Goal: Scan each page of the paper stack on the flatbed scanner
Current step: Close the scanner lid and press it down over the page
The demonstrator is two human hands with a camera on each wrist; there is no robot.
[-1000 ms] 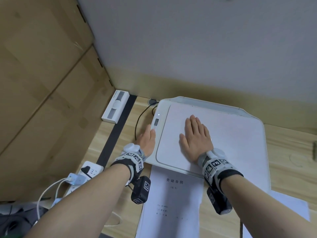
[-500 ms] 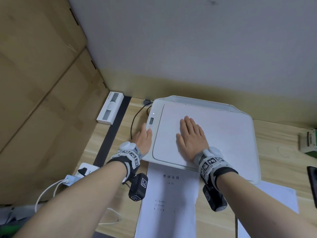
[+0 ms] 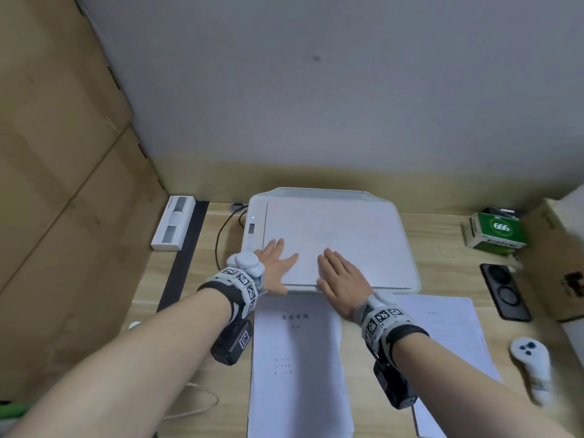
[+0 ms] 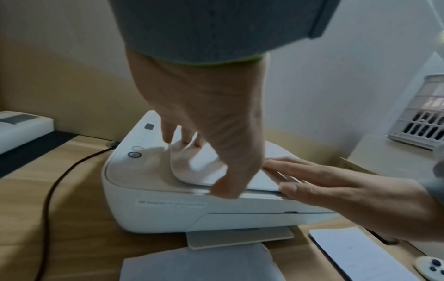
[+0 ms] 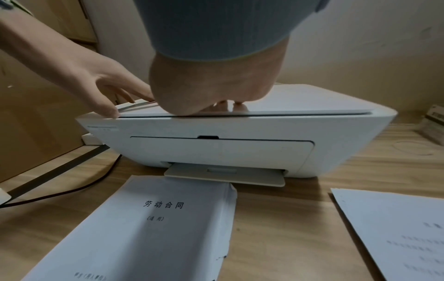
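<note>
The white flatbed scanner stands at the back of the wooden desk with its lid down. My left hand lies on the lid's front-left corner, fingers spread on top and the thumb touching the front seam. My right hand rests flat on the lid's front edge, fingers straight, its thumb at the same seam. A paper stack with a printed title page lies in front of the scanner. A second pile of pages lies to its right. Nothing on the glass is visible.
The output tray juts from the scanner's front above the stack. A black cable and a long white device lie left, by cardboard panels. At the right are a green box, a black phone and a white controller.
My left hand left the control panel on the scanner's left side and now lies on the lid's front-left corner. My right hand slid back to the lid's front edge. The head view shifted.
</note>
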